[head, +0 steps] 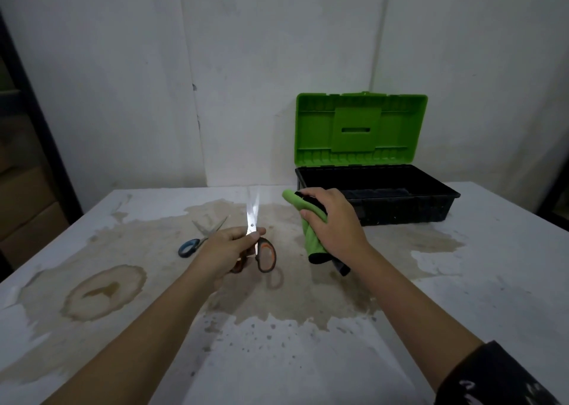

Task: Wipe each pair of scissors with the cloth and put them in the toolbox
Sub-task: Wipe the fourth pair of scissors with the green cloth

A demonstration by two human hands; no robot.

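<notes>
My left hand [229,247] grips a pair of scissors with black and orange handles [265,255] near the pivot, blades pointing up and away, lifted over the table. My right hand [329,223] holds a green and black cloth [314,241] just right of those blades, apart from them. A second pair of scissors with blue handles [197,240] lies open on the table behind my left hand. The toolbox [431,210] stands at the back right, its green lid [360,130] raised upright and its black tray open.
The white table [308,358] carries large brown stains across its middle and left. A plain white wall rises behind it. A dark frame [37,146] with cardboard boxes stands off the table's left side.
</notes>
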